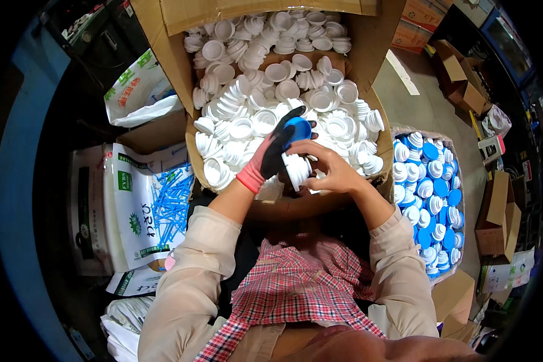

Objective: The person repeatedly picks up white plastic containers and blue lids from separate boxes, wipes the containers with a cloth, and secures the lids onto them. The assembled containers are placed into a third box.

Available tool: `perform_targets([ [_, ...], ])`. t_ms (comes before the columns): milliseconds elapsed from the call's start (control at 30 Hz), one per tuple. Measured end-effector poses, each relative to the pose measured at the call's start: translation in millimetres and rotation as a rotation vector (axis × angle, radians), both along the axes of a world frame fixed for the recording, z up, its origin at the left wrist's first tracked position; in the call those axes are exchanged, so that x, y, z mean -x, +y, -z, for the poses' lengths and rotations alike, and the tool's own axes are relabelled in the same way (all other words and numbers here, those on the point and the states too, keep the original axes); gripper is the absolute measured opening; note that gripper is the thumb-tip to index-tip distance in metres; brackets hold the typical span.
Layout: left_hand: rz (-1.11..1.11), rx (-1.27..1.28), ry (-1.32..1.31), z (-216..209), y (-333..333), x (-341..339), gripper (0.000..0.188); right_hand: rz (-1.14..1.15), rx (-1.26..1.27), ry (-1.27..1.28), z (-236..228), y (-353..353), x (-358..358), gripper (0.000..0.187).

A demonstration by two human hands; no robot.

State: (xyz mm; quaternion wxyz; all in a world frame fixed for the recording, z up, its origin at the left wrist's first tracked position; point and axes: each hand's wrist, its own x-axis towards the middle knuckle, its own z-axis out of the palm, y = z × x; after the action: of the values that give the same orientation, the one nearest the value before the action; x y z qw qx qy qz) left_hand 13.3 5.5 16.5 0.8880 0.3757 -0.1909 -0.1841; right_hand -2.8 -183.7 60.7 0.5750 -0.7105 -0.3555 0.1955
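In front of the big carton, my left hand (270,155), in a pink and black glove, grips a round blue cap (298,129). My bare right hand (330,168) curls its thumb and fingers around a white ribbed plastic piece (297,171), just below the blue cap. Whether the cap and the ribbed piece touch is hard to see. Behind both hands, many loose white ribbed pieces (241,128) fill the open cardboard carton (383,36).
To the right, a box (458,241) holds white ribbed pieces with blue caps (429,188). At the left, thin blue plastic sticks (172,199) lie on a printed white bag (133,211). A white sack (140,108) stands behind them. Cardboard boxes (498,217) sit on the floor at far right.
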Motion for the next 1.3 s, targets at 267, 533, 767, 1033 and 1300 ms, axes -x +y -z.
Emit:
perform_targets([
  [267,0.123,0.334,0.343,7.8,6.7,-5.1,0.064,0.386,-0.141,-0.116,-9.1,-3.7,2.8,0.054],
  [533,0.106,0.309,0.116,6.3,0.0,0.9,0.056,0.423,0.120,-0.552,-8.7,11.3,3.4,0.059],
  [767,-0.003,0.130,0.188,2.1,-1.1,1.9,0.063,0.439,0.156,-0.678,-9.7,11.7,3.8,0.060],
  [1033,0.158,0.285,0.366,3.8,5.7,0.1,0.062,0.355,0.198,-0.697,-21.0,8.9,7.9,0.061],
  [1300,-0.453,-0.847,-0.716,-1.0,9.6,6.7,0.062,0.323,0.270,-0.694,-14.9,5.4,5.3,0.066],
])
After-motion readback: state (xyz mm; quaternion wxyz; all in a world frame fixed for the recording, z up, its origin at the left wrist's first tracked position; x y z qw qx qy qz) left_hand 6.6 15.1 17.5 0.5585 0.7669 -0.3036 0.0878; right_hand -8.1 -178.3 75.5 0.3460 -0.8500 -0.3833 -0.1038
